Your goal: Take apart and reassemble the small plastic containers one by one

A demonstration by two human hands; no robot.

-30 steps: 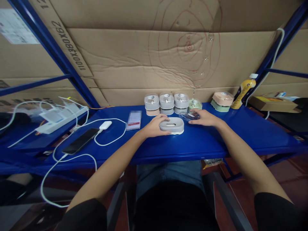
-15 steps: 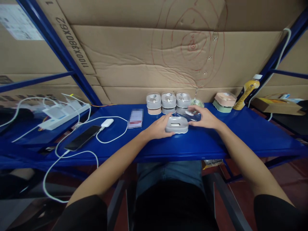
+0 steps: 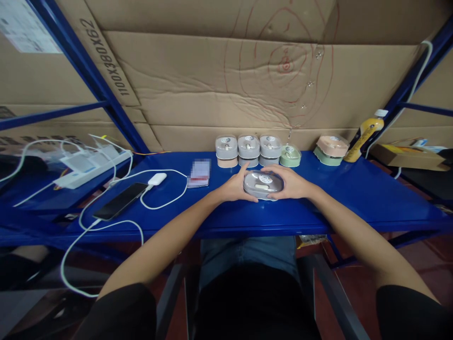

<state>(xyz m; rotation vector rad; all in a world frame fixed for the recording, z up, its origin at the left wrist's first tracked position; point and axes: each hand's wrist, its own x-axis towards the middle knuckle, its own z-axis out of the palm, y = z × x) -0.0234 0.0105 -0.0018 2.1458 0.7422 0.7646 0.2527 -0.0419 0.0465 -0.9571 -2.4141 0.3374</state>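
Near the front of the blue table is a grey soap box with a clear lid on top; the lid bears a round sticker. My left hand curls round its left end, thumb at the front. Around the right end, my right hand grips the lid and side. Whether the lid sits fully seated cannot be made out. Just behind stand stacked lidded boxes: a grey-on-peach stack, two grey stacks, and a single green box.
A peach-and-green stack and a yellow drink bottle stand at the back right. To the left lie a phone-like device, a black phone, a white charger, loose cables and a power strip. Cardboard lines the back.
My right hand has brought the clear lid left and onto the grey box. The green box behind is now fully visible. My left hand has stayed at the box's left end.
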